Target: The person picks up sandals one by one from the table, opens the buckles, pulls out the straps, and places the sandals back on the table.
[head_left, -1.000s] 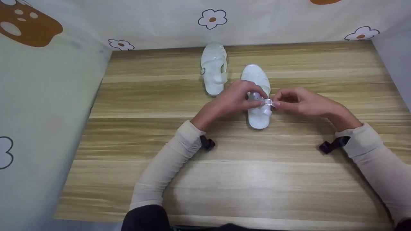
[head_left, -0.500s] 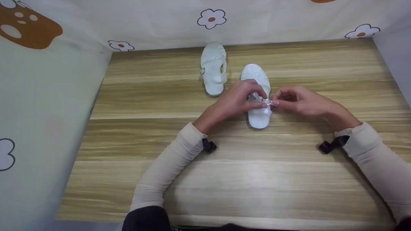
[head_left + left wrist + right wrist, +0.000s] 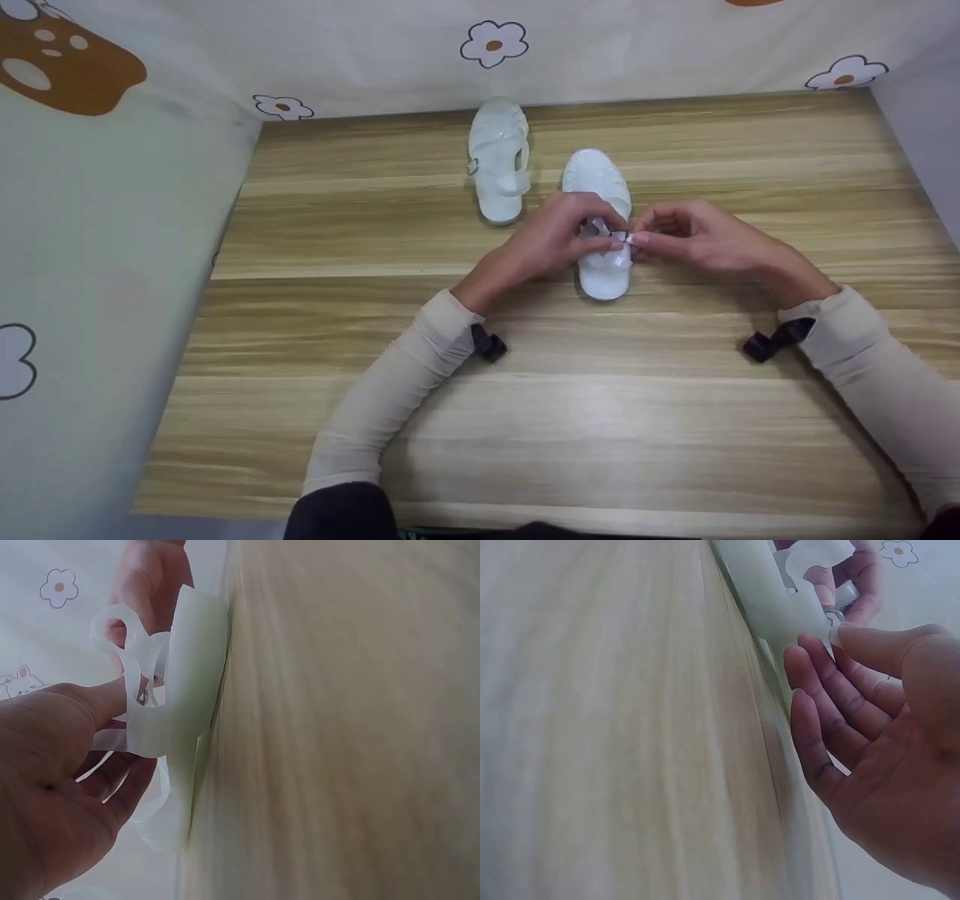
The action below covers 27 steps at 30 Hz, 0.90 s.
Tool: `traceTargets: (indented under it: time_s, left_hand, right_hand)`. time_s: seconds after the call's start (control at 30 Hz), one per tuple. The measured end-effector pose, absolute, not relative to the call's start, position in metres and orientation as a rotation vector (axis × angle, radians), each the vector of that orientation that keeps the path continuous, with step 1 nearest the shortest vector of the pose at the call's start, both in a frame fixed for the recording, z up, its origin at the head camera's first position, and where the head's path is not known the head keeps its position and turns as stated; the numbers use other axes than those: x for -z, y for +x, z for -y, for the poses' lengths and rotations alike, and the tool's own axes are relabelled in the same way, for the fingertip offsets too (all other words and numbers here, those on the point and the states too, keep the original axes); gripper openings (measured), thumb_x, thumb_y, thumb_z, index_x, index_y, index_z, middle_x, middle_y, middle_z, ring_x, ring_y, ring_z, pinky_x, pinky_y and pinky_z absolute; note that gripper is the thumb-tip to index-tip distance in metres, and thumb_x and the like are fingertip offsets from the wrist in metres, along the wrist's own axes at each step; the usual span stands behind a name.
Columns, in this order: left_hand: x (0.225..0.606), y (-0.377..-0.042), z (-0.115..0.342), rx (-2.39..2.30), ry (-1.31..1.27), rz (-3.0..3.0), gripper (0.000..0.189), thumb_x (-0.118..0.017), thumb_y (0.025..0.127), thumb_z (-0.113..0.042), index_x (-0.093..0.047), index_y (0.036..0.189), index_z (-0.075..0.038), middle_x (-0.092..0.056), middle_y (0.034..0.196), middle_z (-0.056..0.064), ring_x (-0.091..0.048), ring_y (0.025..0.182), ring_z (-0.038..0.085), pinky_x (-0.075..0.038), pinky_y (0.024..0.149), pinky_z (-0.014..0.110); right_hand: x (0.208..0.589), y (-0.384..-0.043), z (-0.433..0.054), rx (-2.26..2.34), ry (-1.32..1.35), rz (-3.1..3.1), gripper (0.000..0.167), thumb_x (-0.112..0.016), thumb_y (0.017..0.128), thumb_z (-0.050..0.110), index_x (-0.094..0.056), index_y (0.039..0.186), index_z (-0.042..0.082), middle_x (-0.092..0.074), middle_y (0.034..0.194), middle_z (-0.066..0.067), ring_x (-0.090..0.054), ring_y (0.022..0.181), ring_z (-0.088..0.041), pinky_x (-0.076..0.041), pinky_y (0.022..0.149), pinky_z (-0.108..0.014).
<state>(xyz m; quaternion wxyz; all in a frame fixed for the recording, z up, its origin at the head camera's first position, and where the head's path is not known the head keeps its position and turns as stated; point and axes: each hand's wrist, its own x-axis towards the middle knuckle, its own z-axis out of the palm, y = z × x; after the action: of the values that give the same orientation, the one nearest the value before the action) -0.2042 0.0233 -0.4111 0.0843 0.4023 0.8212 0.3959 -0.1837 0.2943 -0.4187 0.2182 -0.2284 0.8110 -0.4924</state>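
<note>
A white sandal (image 3: 604,281) lies sole down on the wooden table, toe pointing to the back. From its left side, my left hand (image 3: 553,231) pinches a strap (image 3: 111,739) between thumb and fingers. My right hand (image 3: 701,234), on the other side, pinches the small piece at the metal buckle (image 3: 835,615) with thumb and index finger; its other fingers are loosely curved beside the sole. Both hands' fingertips almost meet above the sandal and partly hide the buckle. In the left wrist view a loose looped strap end (image 3: 120,619) stands up from the sandal.
A second white sandal (image 3: 499,191) with a buckle on its left side lies farther back and left, near the wall. The wooden table (image 3: 375,322) ends at the flower-printed wall cloth (image 3: 390,60). A black wrist camera (image 3: 489,343) hangs from the left sleeve.
The buckle ring, seen face-on between the fingertips before, has turned and now shows nearly edge-on. The left fingers have shifted slightly; both sandals stay in place.
</note>
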Motion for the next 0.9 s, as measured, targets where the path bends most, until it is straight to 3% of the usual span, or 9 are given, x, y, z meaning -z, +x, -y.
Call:
traceTargets:
  time_s: [0.13, 0.43, 0.9]
  left_hand:
    - [0.411, -0.203, -0.023, -1.191, 1.207, -2.452, 0.022, -0.080, 0.100, -0.021, -0.082, 0.120, -0.012, -0.081, 0.119, 0.001, -0.070, 0.114, 0.009, -0.050, 0.103, 0.021]
    - [0.411, -0.202, -0.024, -1.201, 1.209, -2.456, 0.022, -0.080, 0.100, -0.020, -0.082, 0.121, -0.012, -0.082, 0.118, 0.000, -0.069, 0.111, 0.009, -0.051, 0.098, 0.022]
    - [0.414, -0.201, -0.024, -1.199, 1.222, -2.459, 0.024, -0.079, 0.101, -0.020, -0.081, 0.123, -0.011, -0.082, 0.121, 0.001, -0.071, 0.117, 0.011, -0.051, 0.105, 0.021]
  right_hand:
    - [0.420, -0.183, -0.294, 1.369, -0.617, -2.259, 0.023, -0.068, 0.109, 0.026, -0.074, 0.114, 0.004, -0.078, 0.110, -0.015, -0.076, 0.102, -0.020, -0.060, 0.087, -0.024]
    - [0.420, -0.180, -0.292, 1.401, -0.551, -2.259, 0.026, -0.069, 0.108, 0.026, -0.074, 0.116, 0.001, -0.078, 0.110, -0.013, -0.076, 0.101, -0.019, -0.061, 0.086, -0.025]
    - [0.410, -0.176, -0.289, 1.321, -0.474, -2.342, 0.028, -0.072, 0.106, 0.034, -0.078, 0.111, 0.007, -0.077, 0.110, -0.011, -0.070, 0.097, -0.021, -0.055, 0.078, -0.024]
